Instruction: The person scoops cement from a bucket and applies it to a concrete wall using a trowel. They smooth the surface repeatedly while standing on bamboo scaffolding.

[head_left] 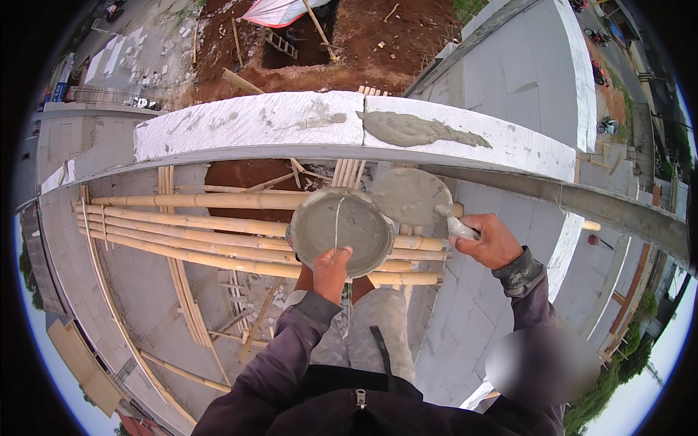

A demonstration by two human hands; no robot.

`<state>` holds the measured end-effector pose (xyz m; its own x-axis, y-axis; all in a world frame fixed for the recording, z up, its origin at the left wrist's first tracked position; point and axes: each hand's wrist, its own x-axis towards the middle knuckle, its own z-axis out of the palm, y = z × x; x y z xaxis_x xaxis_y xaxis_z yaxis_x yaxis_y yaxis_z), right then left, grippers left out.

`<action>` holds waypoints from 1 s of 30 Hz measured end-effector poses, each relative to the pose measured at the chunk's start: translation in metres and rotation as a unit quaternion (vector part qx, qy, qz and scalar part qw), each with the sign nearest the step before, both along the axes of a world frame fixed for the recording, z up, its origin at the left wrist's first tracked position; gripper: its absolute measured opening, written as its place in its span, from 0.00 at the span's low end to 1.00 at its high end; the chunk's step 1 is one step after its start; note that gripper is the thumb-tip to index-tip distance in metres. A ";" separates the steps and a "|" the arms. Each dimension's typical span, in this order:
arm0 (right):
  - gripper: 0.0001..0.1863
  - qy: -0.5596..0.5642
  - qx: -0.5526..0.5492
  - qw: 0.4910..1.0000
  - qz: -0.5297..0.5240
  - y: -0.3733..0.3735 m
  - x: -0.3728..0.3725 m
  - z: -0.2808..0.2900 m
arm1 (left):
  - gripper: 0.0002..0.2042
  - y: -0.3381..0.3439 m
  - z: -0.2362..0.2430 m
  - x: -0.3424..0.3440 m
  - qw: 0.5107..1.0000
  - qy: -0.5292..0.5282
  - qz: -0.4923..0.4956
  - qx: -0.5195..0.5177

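My left hand [331,270] is closed on the thin handle of a round bucket [363,236] of wet grey mortar, held at the middle of the view. My right hand [485,240] grips the handle of a trowel [411,196] whose wide flat blade, coated in grey mortar, is just right of and beyond the bucket. Above both lies the top course of white blocks [247,127], with a long smear of grey mortar [414,131] on the right block.
My feet and legs are over bamboo poles [174,218] laid above a drop to block walls [443,334]. A grey beam [625,218] runs right. Beyond are red soil [371,58], a pit with a ladder [282,45] and a road with motorbikes at far right.
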<state>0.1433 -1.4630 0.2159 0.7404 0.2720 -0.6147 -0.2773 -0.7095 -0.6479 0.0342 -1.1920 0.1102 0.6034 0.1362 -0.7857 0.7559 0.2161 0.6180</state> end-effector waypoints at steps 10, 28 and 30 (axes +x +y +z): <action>0.13 -0.342 -0.226 0.900 0.147 0.012 0.112 -0.029 | 0.08 0.015 -0.012 -0.013 0.998 -0.017 0.059 -0.013; 0.12 -0.381 -0.306 0.872 0.017 -0.097 0.043 -0.056 | 0.11 0.039 -0.041 -0.037 0.996 0.022 0.058 0.071; 0.13 -0.347 -0.291 0.891 -0.026 -0.087 0.035 -0.051 | 0.10 0.040 -0.042 -0.038 0.996 0.019 0.071 0.046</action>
<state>0.1783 -1.5503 0.1648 0.9995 0.0109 -0.0297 0.0047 -0.9793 -0.2025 -0.0038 -1.1519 0.0683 0.5434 0.2910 -0.7874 0.7449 0.2653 0.6122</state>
